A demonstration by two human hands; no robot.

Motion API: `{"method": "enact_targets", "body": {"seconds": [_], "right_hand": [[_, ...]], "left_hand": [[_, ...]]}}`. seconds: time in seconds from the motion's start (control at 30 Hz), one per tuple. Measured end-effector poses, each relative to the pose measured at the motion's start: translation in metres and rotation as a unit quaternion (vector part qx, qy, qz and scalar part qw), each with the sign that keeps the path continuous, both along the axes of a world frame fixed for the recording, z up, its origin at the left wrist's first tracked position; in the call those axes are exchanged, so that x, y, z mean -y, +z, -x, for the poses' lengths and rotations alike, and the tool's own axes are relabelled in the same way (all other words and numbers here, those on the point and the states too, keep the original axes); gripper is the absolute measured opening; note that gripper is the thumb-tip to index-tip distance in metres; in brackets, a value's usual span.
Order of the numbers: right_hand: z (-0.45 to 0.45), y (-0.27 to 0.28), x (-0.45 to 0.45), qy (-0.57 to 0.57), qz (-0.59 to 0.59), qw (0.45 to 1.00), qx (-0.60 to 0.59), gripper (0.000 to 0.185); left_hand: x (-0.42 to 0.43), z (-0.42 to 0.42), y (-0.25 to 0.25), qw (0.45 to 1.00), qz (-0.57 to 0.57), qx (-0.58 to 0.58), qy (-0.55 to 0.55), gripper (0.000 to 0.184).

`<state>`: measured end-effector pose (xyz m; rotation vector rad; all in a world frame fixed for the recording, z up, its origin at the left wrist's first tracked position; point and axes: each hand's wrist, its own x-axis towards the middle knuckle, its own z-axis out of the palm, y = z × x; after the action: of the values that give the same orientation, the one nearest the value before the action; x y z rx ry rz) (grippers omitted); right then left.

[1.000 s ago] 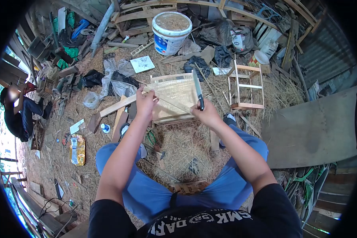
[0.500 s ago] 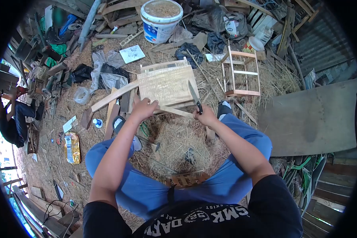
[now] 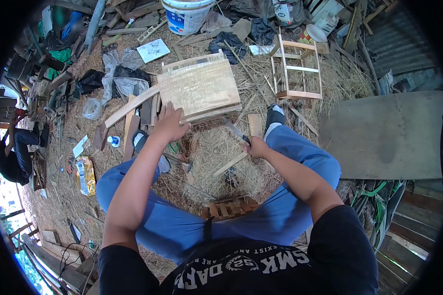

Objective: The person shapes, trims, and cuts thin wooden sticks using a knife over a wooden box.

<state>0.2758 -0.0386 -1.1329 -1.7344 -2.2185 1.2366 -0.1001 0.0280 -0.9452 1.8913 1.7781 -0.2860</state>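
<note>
Gripping the knife (image 3: 235, 129) in the right hand (image 3: 257, 148), fingers closed round the handle, blade angled up-left toward the board's near edge, tip just short of it. A thin strip (image 3: 230, 163) runs down-left from the same fist over the straw (image 3: 206, 182); can't tell how the fingers share it with the handle. Left hand (image 3: 171, 124) lies over the near-left corner of the board (image 3: 199, 86), fingers spread and touching; can't tell if the thumb is clamping underneath. Board sits ahead of the knees, pale face up, slightly skewed, more wood under its near edge and a rail along the far side. Long lath (image 3: 133, 105) slants down-left from the board's left edge. Small open frame (image 3: 302, 69) stands right of the board, well apart. Bucket (image 3: 184, 18) and tile (image 3: 153, 50) lie beyond. Grey panel (image 3: 386, 137) off right. Gold bag (image 3: 85, 176) on the ground left of the left knee. Co-worker (image 3: 22, 152) sits far left.
</note>
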Motion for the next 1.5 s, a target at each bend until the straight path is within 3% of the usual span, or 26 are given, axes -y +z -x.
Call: {"method": "enact_targets", "body": {"seconds": [0.07,0.23,0.27,0.47,0.67,0.87,0.97,1.1,1.23,1.5], "right_hand": [[-0.001,-0.008,0.003,-0.005,-0.009,1.0,-0.01,0.023],[-0.002,-0.009,-0.008,-0.158,0.025,0.983,0.088,0.038],[-0.003,0.005,-0.017,-0.173,0.146,0.967,0.119,0.053],[-0.015,0.014,-0.017,-0.183,0.138,0.956,0.185,0.046],[-0.04,-0.008,-0.036,-0.233,0.082,0.959,0.136,0.043],[-0.019,0.014,-0.118,-0.298,0.056,0.944,0.13,0.039],[-0.007,-0.005,-0.152,-0.33,0.022,0.939,0.094,0.037],[-0.005,-0.041,-0.186,-0.307,0.103,0.938,0.124,0.038],[0.004,-0.075,-0.211,-0.349,0.107,0.925,0.104,0.038],[0.033,-0.111,-0.246,-0.305,-0.019,0.952,0.018,0.038]], "left_hand": [[0.001,-0.002,-0.004,1.0,0.008,-0.006,-0.019,0.077],[0.006,-0.008,0.003,0.997,0.045,-0.017,-0.053,0.081],[0.006,-0.007,0.001,0.997,0.043,-0.017,-0.065,0.081],[0.008,-0.012,0.001,0.993,0.048,-0.029,-0.1,0.082],[0.001,-0.026,0.005,0.994,0.019,-0.015,-0.111,0.086],[-0.004,-0.04,-0.004,0.99,-0.031,0.014,-0.138,0.085],[-0.009,-0.042,-0.01,0.986,-0.054,0.053,-0.147,0.083],[-0.019,-0.05,-0.005,0.979,-0.069,0.112,-0.158,0.08],[-0.033,-0.057,0.003,0.978,-0.074,0.105,-0.163,0.081],[-0.059,-0.044,-0.011,0.986,-0.025,0.101,-0.133,0.091]]}}
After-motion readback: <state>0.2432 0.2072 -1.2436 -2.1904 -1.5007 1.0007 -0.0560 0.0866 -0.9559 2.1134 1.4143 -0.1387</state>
